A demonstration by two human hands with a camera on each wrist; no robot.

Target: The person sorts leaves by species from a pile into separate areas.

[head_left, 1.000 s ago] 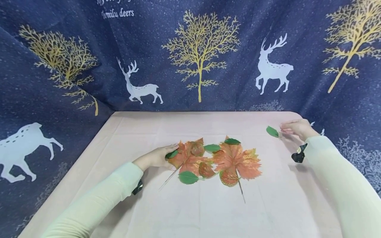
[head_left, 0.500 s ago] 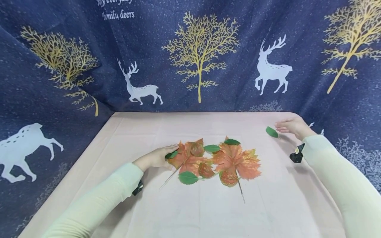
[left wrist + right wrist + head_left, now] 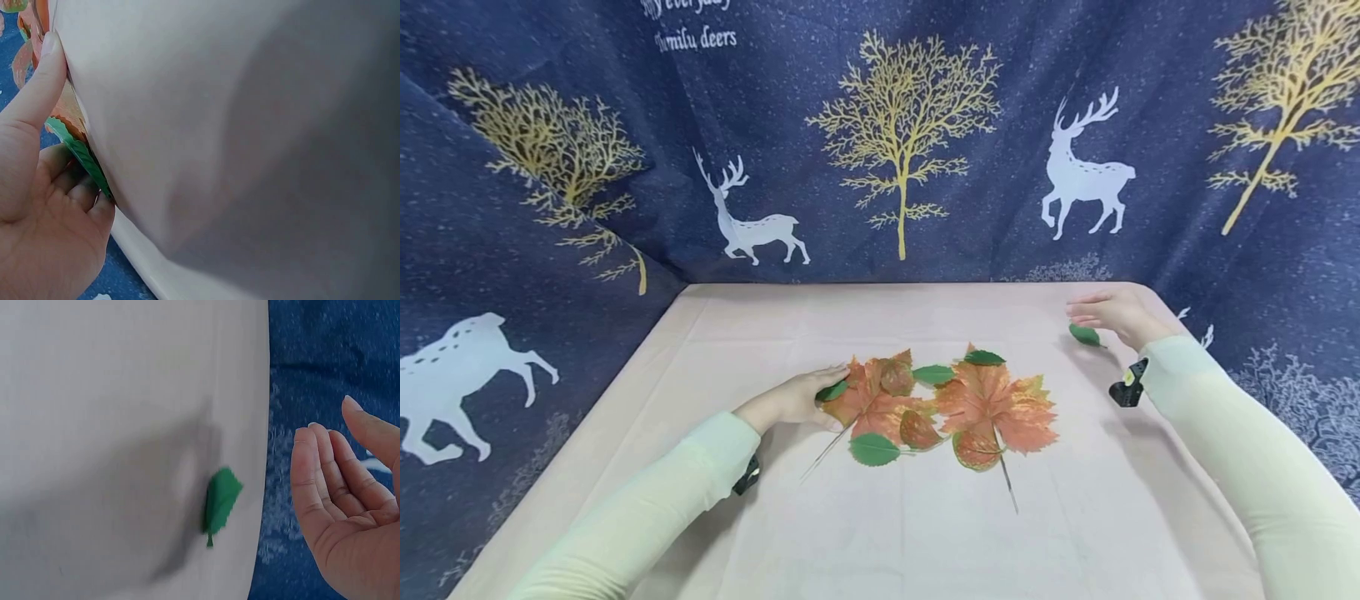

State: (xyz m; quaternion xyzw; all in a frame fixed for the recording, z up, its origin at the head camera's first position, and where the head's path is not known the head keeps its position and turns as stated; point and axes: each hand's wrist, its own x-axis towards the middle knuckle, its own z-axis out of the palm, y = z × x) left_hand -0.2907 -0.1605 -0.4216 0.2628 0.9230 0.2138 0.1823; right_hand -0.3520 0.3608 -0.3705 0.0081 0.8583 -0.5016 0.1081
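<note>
The small green leaf is lying far right on the table, released beneath the relaxed right hand; another green leaf is being pinched by the left hand.

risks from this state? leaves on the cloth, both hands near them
1. The small green leaf lies loose near the table's right edge; the right hand hovers open above it without touching, so a sweep could brush it off.
2. The left hand pinches a green leaf tucked at the edge of the orange maple leaf; pulling may drag the overlapping pile out of place.
3. The thin stem sticks out and could snag a sleeve.
</note>
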